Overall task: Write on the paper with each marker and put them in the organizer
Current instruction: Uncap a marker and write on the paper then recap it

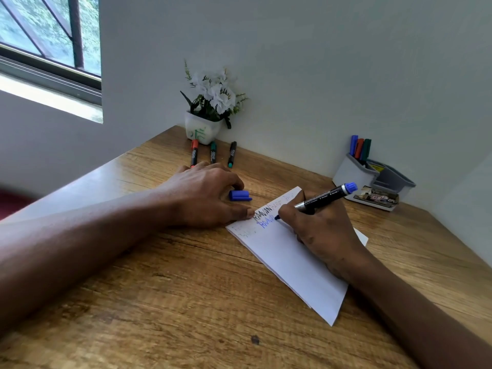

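Right hand (324,235) grips blue marker (326,196) in a pen grip, fingers curled tight round the lower barrel. The tip is down on the paper (287,262) at the end of a blue word, and the marker's back end is tilted up toward 2 o'clock. The heel of the hand rests on the sheet. Paper lies slantwise on the wooden table (159,288), long axis running 11 to 5 o'clock, with black and blue writing near its far end. Left hand (205,193) is palm down at 9 o'clock of the writing, thumb tip pressing the paper's far left edge. Its forefinger curls over and touches the blue cap (238,195); cannot tell if the cap is pinched or just lying there. At 11 o'clock beyond the left hand, three capped markers lie side by side on the table: red one (194,153), green one (213,153), black one (232,154). The flower pot (203,129) stands just behind them against the wall. The grey organizer (354,173) is at 1 o'clock of the paper, near the wall, with three markers (360,148) standing upright in its left compartment. A small printed box (378,197) sits at its front. Window (48,35) is at 10 o'clock.
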### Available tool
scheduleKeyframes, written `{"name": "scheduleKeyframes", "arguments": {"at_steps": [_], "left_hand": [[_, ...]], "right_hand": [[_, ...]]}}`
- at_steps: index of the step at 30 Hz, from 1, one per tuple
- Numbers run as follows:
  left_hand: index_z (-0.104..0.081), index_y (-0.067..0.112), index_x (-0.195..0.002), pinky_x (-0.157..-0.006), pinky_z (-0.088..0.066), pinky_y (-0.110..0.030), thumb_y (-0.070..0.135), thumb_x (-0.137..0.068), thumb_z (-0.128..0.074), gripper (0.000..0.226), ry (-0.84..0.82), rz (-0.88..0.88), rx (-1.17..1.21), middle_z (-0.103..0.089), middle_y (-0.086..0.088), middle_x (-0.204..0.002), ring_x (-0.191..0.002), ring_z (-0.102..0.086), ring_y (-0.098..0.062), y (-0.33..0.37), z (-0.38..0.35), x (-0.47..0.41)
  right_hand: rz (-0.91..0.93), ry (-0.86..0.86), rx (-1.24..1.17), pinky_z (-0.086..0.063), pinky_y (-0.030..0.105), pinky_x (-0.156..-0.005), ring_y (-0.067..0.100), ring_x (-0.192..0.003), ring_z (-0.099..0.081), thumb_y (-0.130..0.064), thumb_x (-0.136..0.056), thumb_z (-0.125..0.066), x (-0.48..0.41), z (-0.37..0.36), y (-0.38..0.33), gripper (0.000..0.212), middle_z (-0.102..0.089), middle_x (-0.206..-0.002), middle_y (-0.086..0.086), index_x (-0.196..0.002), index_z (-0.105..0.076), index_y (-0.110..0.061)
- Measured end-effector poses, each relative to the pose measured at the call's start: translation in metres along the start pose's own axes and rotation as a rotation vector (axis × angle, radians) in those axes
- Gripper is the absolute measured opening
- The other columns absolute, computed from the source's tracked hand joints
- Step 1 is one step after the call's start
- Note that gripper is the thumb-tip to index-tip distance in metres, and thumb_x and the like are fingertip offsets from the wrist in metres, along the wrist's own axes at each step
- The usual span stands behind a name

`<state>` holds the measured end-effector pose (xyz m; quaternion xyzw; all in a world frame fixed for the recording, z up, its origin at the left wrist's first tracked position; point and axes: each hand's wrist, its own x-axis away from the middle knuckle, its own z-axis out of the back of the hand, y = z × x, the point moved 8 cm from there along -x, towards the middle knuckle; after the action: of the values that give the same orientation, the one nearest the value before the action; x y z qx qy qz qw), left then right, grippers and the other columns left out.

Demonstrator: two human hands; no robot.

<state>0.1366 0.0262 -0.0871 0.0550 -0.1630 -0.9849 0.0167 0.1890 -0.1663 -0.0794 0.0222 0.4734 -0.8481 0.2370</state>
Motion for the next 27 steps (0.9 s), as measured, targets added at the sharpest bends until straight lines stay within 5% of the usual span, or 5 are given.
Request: {"name": "scheduleKeyframes", "arguments": {"at_steps": [9,14,22,27], "left_hand": [[-0.049,0.042,-0.141,-0.114,-0.032,-0.049,0.079,-0.082,-0.052,0.07,0.007,-0.015,-0.008,-0.042,0.01,-0.154,-0.142,-0.036,-0.016,-0.001,-0.001,-0.001],[-0.049,0.041,-0.142,-0.114,-0.031,-0.047,0.076,-0.085,-0.053,0.067,0.016,-0.018,-0.007,-0.041,0.012,-0.154,-0.142,-0.035,-0.014,0.0,0.001,0.0],[-0.067,0.042,-0.12,-0.1,-0.049,-0.038,0.055,-0.09,-0.065,0.032,0.177,-0.061,0.06,-0.064,0.018,-0.127,-0.119,-0.056,-0.006,0.002,0.012,0.003],[-0.073,0.038,-0.11,-0.09,-0.058,-0.041,0.034,-0.091,-0.072,0.02,0.263,-0.077,0.532,-0.075,0.014,-0.103,-0.099,-0.068,-0.007,-0.008,0.026,0.012]], "right_hand": [[-0.019,0.046,0.047,-0.044,0.017,-0.049,0.002,-0.051,-0.061,-0.023,-0.084,-0.08,0.0,0.0,0.001,0.016,-0.067,-0.058,-0.006,-0.077,-0.071,-0.011],[-0.091,0.038,-0.172,-0.048,0.023,-0.053,0.007,-0.055,-0.062,-0.026,-0.089,-0.076,0.002,0.001,0.007,0.015,-0.07,-0.064,0.0,-0.088,-0.073,-0.011],[-0.171,-0.163,-0.557,-0.047,0.03,-0.065,0.021,-0.096,-0.071,-0.026,-0.097,-0.059,0.001,-0.005,0.009,0.024,-0.079,-0.101,0.008,-0.108,-0.079,-0.022],[-0.106,-0.233,-0.633,-0.048,0.03,-0.064,0.02,-0.089,-0.071,-0.023,-0.097,-0.059,0.003,-0.001,0.004,0.021,-0.078,-0.102,0.015,-0.11,-0.073,-0.015]]}}
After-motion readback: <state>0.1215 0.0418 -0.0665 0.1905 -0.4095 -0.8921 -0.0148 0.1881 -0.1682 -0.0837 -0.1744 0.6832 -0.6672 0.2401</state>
